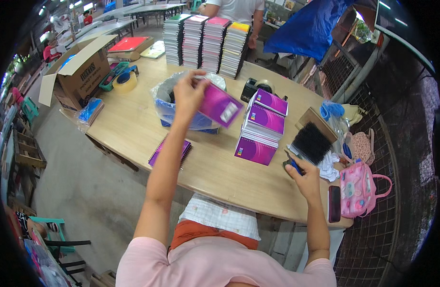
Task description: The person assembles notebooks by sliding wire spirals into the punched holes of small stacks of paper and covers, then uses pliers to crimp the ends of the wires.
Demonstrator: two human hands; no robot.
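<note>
My left hand (189, 93) is raised over the table, its fingers pinching one end of a small purple notebook (217, 103) with a pale label patch. Under it stands a blue box lined with clear plastic (166, 114). My right hand (306, 182) is closed round a small dark hand tool with a blue part, which looks like pliers or cutters (291, 165). Beside that hand lies a bundle of black binding wires (312, 143). Between my hands is a row of spiral-bound purple notebooks (264, 119). More purple notebooks (170, 152) lie near the front edge, partly behind my left forearm.
Tall stacks of spiral notebooks (201, 43) line the far edge. An open cardboard box (83, 71), a tape roll (125, 82) and a black tape dispenser (251, 89) stand on the table (215, 167). At right are a phone (334, 204) and a pink bag (357, 189). Another person (234, 14) stands beyond.
</note>
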